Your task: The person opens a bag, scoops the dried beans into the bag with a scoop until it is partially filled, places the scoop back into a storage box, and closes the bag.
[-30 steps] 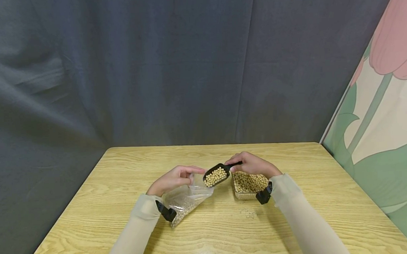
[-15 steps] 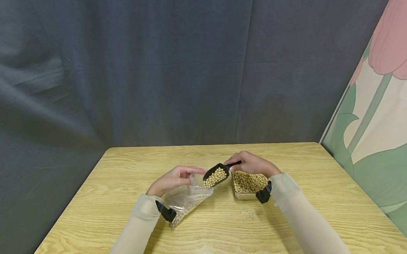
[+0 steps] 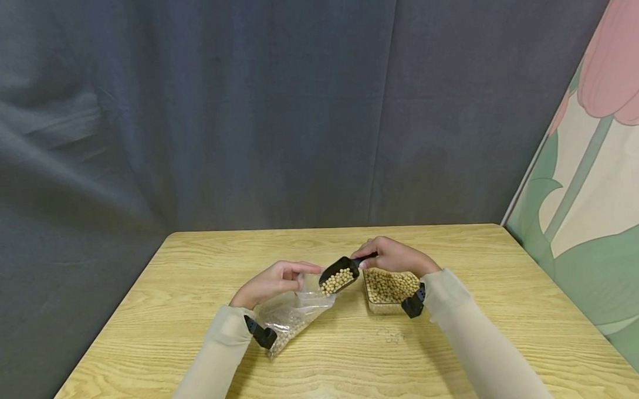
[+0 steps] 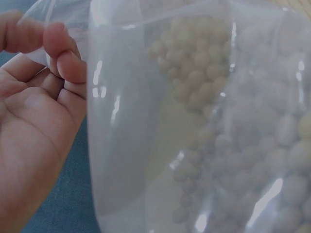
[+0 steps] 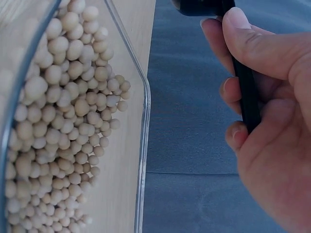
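Note:
My left hand (image 3: 273, 281) pinches the rim of a clear plastic bag (image 3: 298, 309), which leans on the table with soybeans in its lower part. In the left wrist view, soybeans (image 4: 201, 63) show through the bag film beside the curled fingers (image 4: 60, 41). A black scoop (image 3: 339, 264) is tilted over the bag's mouth, soybeans (image 3: 336, 281) gathered toward its lip. My right hand (image 3: 397, 258) grips the scoop by its handle (image 5: 247, 92). Under that hand stands a clear container (image 3: 385, 308) of soybeans (image 5: 63, 126).
The wooden table (image 3: 207, 321) runs back to a dark curtain (image 3: 274, 119). To the right is a panel with a flower print (image 3: 589, 213). Faint marks (image 3: 391, 335) lie on the tabletop in front of the container.
Soybeans in the scoop have slid toward its lip, and fewer remain in it. The scoop has tipped slightly toward the bag. My left hand and the bag stay in place.

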`<state>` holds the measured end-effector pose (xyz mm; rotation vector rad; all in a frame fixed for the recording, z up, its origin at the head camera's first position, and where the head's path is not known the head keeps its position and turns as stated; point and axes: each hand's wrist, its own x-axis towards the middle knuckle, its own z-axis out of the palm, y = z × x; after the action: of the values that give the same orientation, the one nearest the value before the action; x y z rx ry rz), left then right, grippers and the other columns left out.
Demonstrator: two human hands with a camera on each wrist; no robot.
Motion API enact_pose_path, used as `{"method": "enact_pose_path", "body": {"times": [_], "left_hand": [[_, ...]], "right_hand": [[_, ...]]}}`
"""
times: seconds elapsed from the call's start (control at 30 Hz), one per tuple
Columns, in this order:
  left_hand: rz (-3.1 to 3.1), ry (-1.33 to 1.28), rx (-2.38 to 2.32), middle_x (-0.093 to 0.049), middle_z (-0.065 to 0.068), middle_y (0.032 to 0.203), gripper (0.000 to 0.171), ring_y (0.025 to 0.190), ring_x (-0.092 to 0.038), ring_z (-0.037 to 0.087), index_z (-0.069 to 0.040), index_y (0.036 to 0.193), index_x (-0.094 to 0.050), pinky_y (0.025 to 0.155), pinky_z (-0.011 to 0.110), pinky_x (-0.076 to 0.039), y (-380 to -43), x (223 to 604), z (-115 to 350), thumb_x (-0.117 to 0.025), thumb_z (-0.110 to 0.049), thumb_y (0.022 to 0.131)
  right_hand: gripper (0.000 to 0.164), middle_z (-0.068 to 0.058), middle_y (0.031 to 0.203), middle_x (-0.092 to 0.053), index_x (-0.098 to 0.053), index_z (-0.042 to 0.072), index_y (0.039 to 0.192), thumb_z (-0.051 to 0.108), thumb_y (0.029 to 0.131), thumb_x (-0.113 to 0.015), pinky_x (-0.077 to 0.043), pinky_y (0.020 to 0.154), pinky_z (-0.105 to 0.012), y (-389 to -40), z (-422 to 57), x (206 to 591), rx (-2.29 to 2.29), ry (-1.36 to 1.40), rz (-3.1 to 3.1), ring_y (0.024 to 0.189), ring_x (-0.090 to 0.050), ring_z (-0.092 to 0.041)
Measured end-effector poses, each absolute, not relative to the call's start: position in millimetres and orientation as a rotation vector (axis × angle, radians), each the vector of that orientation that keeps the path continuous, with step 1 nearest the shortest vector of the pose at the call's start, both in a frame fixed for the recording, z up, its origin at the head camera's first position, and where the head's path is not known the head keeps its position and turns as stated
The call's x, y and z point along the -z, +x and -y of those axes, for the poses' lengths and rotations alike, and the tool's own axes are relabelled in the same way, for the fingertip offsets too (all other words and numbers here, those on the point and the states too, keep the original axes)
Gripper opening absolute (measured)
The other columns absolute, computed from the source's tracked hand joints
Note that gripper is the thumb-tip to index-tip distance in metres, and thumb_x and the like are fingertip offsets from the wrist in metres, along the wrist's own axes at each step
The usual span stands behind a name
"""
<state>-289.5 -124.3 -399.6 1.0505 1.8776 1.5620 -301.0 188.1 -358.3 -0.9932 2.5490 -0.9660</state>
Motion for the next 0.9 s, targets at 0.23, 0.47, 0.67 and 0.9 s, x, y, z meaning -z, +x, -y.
{"method": "enact_pose_path", "body": {"times": [0.23,0.47,0.67,0.9], "left_hand": [[-1.897,1.042,-1.548,-0.038,0.025,0.148,0.045,0.077,-0.051,0.006,0.009,0.137,-0.047,0.071,0.026,-0.051,-289,399,125,-0.045,0.005,0.092],[-1.882,1.037,-1.556,-0.037,0.027,0.147,0.045,0.075,-0.051,0.005,0.008,0.137,-0.047,0.071,0.027,-0.052,-290,399,126,-0.046,0.003,0.092],[-1.862,1.060,-1.559,-0.036,0.030,0.147,0.045,0.074,-0.052,0.005,0.011,0.137,-0.045,0.071,0.027,-0.052,-291,399,126,-0.045,0.005,0.092],[-1.859,1.069,-1.563,-0.036,0.030,0.147,0.045,0.075,-0.052,0.005,0.010,0.137,-0.045,0.070,0.027,-0.052,-292,399,127,-0.045,0.004,0.093]], "right_hand": [[0.029,-0.012,0.114,-0.068,-0.067,0.003,0.120,0.010,0.093,-0.060,-0.052,0.083,-0.036,-301,-186,353,0.922,-1.074,-2.560,0.099,-0.061,-0.021],[0.029,-0.010,0.115,-0.069,-0.068,0.004,0.120,0.009,0.093,-0.060,-0.051,0.084,-0.034,-301,-183,349,0.879,-1.068,-2.568,0.099,-0.061,-0.019],[0.028,-0.007,0.113,-0.069,-0.068,0.006,0.120,0.009,0.093,-0.059,-0.049,0.082,-0.032,-301,-180,345,0.836,-1.077,-2.575,0.097,-0.060,-0.016],[0.028,-0.007,0.112,-0.070,-0.069,0.006,0.119,0.007,0.093,-0.060,-0.050,0.082,-0.032,-301,-179,341,0.776,-1.115,-2.608,0.096,-0.060,-0.017]]}}
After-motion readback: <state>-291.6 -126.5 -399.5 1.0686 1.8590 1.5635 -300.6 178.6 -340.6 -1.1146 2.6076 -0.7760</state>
